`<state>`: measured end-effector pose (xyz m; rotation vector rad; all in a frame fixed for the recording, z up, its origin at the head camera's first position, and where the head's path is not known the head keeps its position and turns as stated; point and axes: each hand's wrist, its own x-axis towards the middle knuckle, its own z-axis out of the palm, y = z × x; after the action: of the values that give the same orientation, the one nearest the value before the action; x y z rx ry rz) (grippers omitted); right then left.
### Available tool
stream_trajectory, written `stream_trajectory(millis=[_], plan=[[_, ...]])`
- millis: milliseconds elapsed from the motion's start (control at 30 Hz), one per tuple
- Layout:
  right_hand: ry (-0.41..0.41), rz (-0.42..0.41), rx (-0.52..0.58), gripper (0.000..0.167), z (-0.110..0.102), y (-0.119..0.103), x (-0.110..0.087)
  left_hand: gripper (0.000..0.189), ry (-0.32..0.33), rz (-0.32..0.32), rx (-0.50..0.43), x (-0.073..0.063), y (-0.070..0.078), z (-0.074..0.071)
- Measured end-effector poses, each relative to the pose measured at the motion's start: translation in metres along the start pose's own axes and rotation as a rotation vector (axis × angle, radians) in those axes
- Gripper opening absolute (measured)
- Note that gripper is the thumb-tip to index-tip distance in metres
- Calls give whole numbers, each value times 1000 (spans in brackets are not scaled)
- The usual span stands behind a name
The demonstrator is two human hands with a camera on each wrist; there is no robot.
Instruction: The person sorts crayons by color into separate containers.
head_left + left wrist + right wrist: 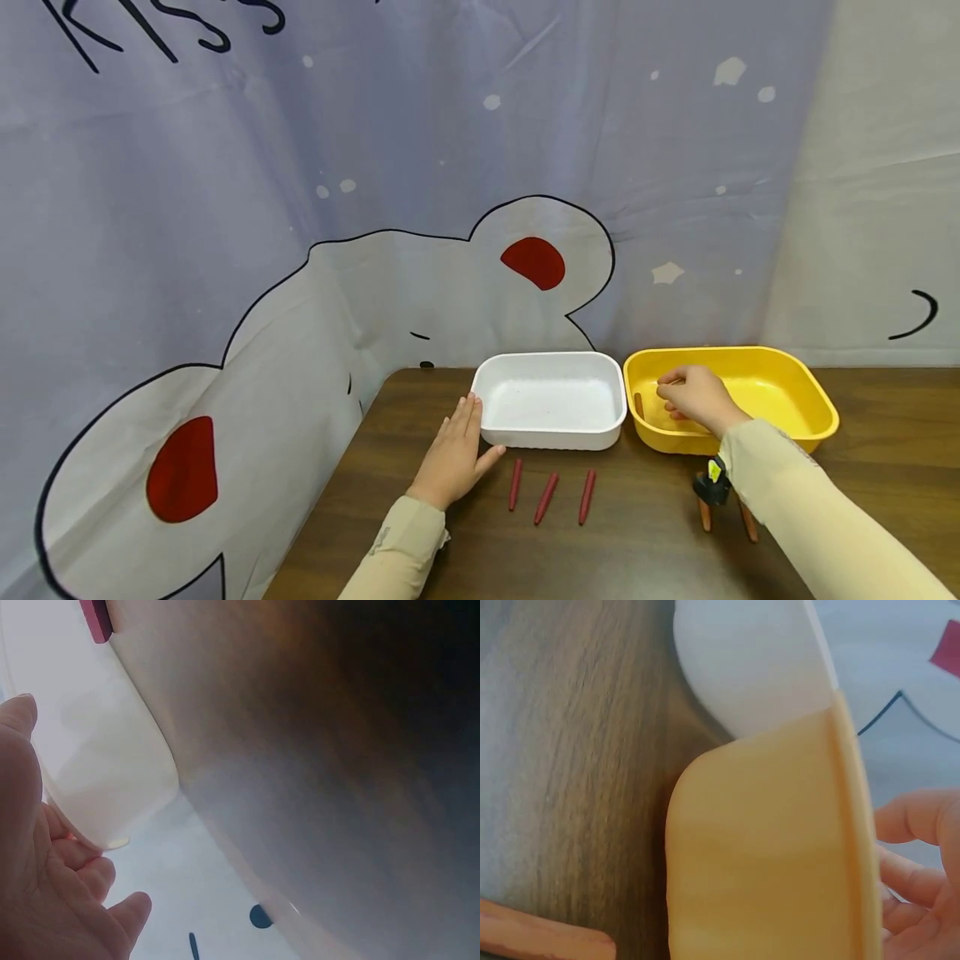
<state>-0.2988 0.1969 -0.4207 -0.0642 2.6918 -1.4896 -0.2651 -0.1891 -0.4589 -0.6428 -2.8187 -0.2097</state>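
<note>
Left hand (46, 889) touching white tray (112, 742), red stick (98, 621)

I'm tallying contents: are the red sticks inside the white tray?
No, all three red sticks lie on the table in front of the white tray.

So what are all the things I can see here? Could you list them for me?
Table: 1, brown wood, below everything
Printed cloth: 1, mauve-grey and off-white with black outlines and red patches, behind the table
White tray: 1, white, on the table
Yellow tray: 1, yellow, beside the white tray, to its right
Red sticks: 3, dark red, in front of the white tray
Brown sticks: 2, orange-brown, in front of the yellow tray
Stick in the tray: 1, brown, inside the yellow tray's left end
Black device: 1, black with a yellow patch, at the right cuff
Sleeves: 2, cream, on both arms
Left hand: 1, bare, touching the white tray's left side
Right hand: 1, bare, over the yellow tray
</note>
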Motion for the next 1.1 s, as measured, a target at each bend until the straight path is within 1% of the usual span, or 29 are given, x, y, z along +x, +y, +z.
stream_trajectory(millis=[100, 167, 333, 500, 600, 733, 833, 1100], plan=[[20, -48, 6, 37, -1, -3, -8, 82, -3, 1, 1, 0, 0, -1], [40, -91, -12, 36, -2, -5, -13, 82, -2, 1, 1, 0, 0, -1], [107, -190, -109, 31, -6, -11, -28, 81, 1, -6, -4, 0, -1, -1], [173, -257, -199, 26, -10, -16, -46, 81, -1, -5, -4, 0, 0, 0], [205, -296, -236, 22, -12, -17, -58, 81, 2, -4, -2, 0, 0, 0], [234, -320, -256, 20, -11, -13, -72, 81, 3, -5, 5, 0, 1, 0], [246, -323, -270, 18, -10, -8, -82, 81, 1, -5, 12, 0, 1, 0], [228, -287, -268, 15, -10, 13, -99, 81, -2, -10, 12, 0, 0, 1]])
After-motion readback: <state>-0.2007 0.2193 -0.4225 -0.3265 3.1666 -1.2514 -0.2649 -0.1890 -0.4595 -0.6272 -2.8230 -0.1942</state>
